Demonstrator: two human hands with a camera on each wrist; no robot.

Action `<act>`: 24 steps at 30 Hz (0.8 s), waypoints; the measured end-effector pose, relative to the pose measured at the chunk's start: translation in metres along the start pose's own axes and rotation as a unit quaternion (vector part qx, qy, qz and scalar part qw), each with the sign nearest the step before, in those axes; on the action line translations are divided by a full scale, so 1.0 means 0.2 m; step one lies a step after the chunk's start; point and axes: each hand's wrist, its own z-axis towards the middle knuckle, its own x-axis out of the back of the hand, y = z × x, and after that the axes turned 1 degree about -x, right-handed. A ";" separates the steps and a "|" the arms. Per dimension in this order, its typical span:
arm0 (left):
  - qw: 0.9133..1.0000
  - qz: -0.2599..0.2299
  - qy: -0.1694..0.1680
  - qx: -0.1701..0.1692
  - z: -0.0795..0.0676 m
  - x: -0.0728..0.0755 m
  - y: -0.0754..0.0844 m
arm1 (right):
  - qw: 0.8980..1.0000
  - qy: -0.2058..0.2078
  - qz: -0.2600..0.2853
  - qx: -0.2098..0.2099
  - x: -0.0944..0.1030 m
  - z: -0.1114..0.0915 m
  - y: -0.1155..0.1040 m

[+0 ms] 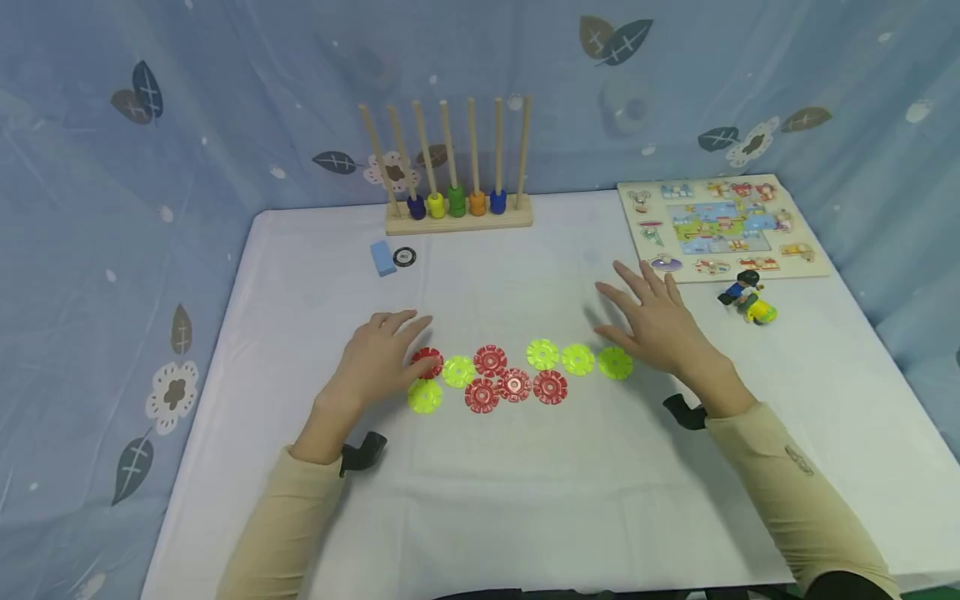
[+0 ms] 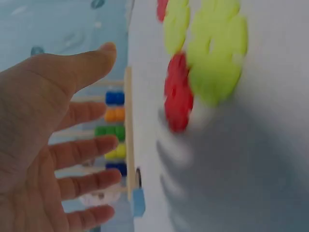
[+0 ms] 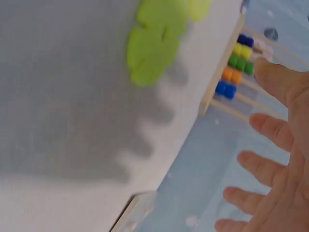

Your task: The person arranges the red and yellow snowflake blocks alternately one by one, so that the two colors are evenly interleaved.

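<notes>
On white cloth (image 1: 525, 483) lie notched red and lime discs (image 1: 514, 386), seemingly plastic.

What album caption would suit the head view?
Left hand and right hand hover near red discs and yellow-green discs on a white tabletop.

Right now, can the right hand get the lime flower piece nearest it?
Probably yes: the right hand is empty and open, and nothing shows between it and that lime flower piece.
</notes>
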 end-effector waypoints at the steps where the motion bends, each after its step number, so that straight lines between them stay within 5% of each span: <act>1: 1.000 0.000 0.000 -0.015 0.00 -0.01 0.02 | 1.000 -0.005 -0.004 0.011 -0.01 0.01 -0.02; 12: 0.987 0.001 -0.040 -0.155 0.14 -0.07 0.28 | 0.980 -0.030 -0.029 0.193 -0.08 0.06 -0.19; 19: 0.977 0.040 -0.121 -0.174 0.22 -0.10 0.38 | 0.967 -0.075 -0.057 0.237 -0.14 0.10 -0.29; 24: 0.976 0.028 -0.123 -0.176 0.22 -0.13 0.40 | 0.966 -0.094 -0.041 0.237 -0.16 0.10 -0.32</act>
